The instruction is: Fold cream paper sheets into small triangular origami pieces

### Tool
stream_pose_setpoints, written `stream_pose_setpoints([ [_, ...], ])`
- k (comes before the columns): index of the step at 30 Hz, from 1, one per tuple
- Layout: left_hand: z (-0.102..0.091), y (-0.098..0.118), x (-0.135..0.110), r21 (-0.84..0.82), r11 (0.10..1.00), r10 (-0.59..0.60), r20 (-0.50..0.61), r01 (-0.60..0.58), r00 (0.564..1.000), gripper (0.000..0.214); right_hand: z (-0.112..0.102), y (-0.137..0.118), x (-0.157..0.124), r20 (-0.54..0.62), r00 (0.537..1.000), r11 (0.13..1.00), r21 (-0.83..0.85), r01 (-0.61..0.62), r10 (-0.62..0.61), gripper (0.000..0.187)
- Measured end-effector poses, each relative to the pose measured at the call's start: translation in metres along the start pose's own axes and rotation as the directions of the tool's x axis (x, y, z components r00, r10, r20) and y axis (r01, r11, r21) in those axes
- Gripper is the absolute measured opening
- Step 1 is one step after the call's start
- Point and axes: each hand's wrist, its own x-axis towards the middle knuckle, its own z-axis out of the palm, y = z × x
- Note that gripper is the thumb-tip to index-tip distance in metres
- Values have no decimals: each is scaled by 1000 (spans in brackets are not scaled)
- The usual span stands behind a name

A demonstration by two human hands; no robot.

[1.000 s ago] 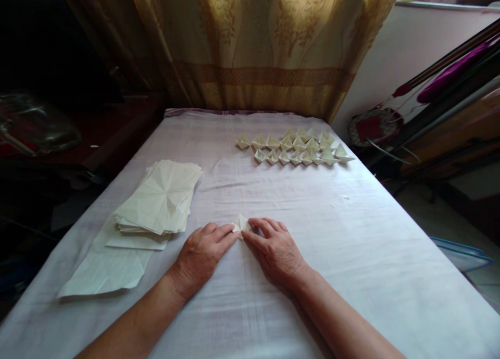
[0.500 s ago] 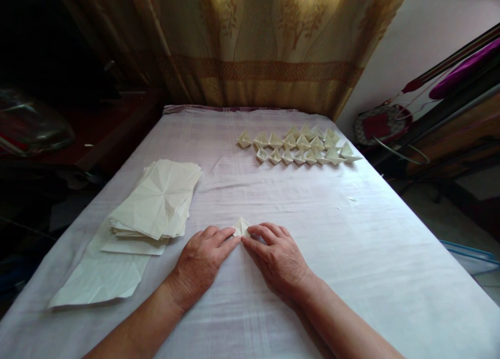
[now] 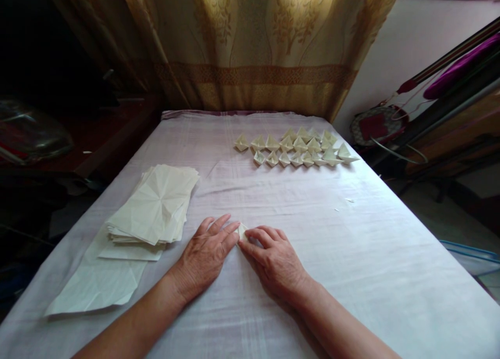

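Observation:
A small piece of folded paper point(image 3: 242, 233) lies on the cloth in front of me, mostly covered by my fingers. My left hand point(image 3: 209, 252) holds its left edge with thumb and index finger, while the other fingers are spread and raised. On the right edge, my right hand point(image 3: 275, 257) grips the same paper, its thumb and bent fingers close together. To the left rests a stack of creased paper sheets point(image 3: 156, 202), with a longer loose sheet point(image 3: 94, 291) partly under it. Farther back at the right stand several folded paper shapes point(image 3: 300, 145) in rows.
A pale checked cloth point(image 3: 351, 275) covers the surface. Tiny paper scraps point(image 3: 349, 200) lie right of centre. A patterned curtain point(image 3: 253, 51) hangs beyond the far edge. Past the right edge is a bag point(image 3: 378, 124); on the left stands a dark red table point(image 3: 101, 124).
My left fingers have spread and lifted, and now cover more of the folded paper's left side. My right hand still grips it. The view has shifted slightly.

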Motion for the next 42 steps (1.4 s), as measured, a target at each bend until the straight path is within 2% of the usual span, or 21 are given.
stream_pose_setpoints([
  [6,3,-2,7,7,999,-32,-37,33,999,37,-1,-1,1,-5,1000,1000,14,-7,8,33],
  [14,1,-3,12,-10,998,-68,12,68,998,47,3,0,-4,-29,999,997,-76,-27,25,31],
  [21,0,-1,13,-16,998,-63,-7,63,998,44,-4,-8,2,33,999,987,-163,7,-1,30],
  [24,-1,-1,15,-16,998,-58,-19,57,998,41,-5,-11,5,49,998,979,-199,36,-27,35],
  [29,-3,-1,16,-33,997,-68,9,68,998,43,-6,-6,4,95,995,986,-161,43,-28,41],
  [36,-3,-12,7,-50,998,-22,53,24,998,49,-5,-2,1,106,994,995,-101,6,5,39],
  [42,-7,-16,-8,-63,996,63,30,-61,998,44,-4,0,-4,114,993,997,-73,-3,11,42],
])
